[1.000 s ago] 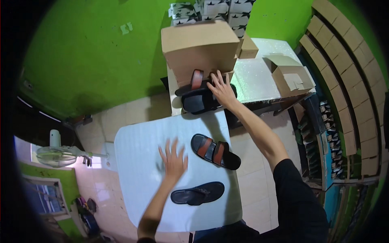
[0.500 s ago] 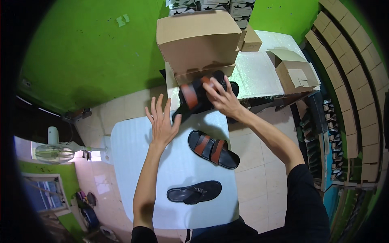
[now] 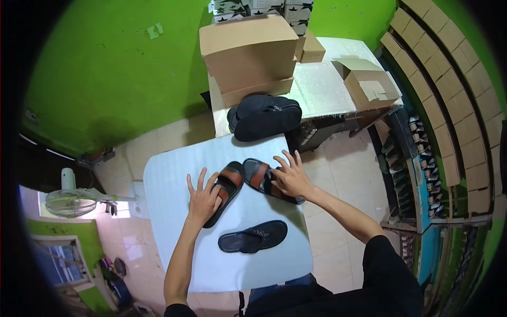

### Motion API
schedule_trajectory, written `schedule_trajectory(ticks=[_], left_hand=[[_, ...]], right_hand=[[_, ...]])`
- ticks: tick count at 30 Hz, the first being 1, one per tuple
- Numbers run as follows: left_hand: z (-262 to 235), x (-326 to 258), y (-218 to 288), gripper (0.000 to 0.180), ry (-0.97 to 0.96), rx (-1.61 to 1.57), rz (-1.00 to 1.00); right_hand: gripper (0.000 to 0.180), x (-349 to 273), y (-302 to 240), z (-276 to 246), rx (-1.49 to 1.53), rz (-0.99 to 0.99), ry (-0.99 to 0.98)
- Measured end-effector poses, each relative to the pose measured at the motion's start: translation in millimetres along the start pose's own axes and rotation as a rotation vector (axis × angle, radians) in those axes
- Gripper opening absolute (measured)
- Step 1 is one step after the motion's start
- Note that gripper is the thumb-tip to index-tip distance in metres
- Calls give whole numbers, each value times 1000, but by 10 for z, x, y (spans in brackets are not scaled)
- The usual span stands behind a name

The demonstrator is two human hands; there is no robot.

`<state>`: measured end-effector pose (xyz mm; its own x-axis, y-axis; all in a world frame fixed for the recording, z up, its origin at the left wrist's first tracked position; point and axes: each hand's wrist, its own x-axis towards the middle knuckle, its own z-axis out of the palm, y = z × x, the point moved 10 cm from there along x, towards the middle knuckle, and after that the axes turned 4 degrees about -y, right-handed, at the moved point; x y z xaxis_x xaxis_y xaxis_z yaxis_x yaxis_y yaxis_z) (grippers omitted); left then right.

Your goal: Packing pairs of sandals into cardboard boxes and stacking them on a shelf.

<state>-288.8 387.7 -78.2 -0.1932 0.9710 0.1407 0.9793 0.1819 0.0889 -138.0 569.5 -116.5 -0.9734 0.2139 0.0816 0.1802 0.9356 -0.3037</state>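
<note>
Two black slide sandals with brown straps lie on the white table in a V, toes close together. My left hand [image 3: 203, 203] grips the left slide sandal [image 3: 232, 173] at its strap, thumb and index finger closed in, other fingers spread. My right hand [image 3: 290, 179] holds the right slide sandal [image 3: 255, 173] by its strap area, partly covering it. Its other fingers stick up. Nearer to me rests a single black thong sandal [image 3: 253, 236], toe to the right, touched by neither hand. Beyond the hands sits a pile of black sandals [image 3: 266, 119].
The white table [image 3: 174, 174] adjoins a second table [image 3: 317, 79] bearing a large cardboard box [image 3: 248, 53] and an open smaller box [image 3: 369, 82]. Shelves of boxes [image 3: 438, 95] and shoes line the right. A white fan [image 3: 71, 201] stands at left.
A second brown-strapped sandal has come from the pile onto the white table, left of the first. My right hand has drawn back from the pile to the first sandal; my left moved nearer me.
</note>
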Motion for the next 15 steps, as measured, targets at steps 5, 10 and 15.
schedule_trajectory(ticks=[5,10,15], left_hand=[[-39,-91,-169,21,51,62,-161],[-178,-233,-144,24,95,44,-162],[78,-223,-15,27,61,5,-140]], right_hand=[[55,4,96,420,-282,-17,-31],[38,-36,191,523,-313,8,-169],[34,8,147,590,-256,-22,-113]])
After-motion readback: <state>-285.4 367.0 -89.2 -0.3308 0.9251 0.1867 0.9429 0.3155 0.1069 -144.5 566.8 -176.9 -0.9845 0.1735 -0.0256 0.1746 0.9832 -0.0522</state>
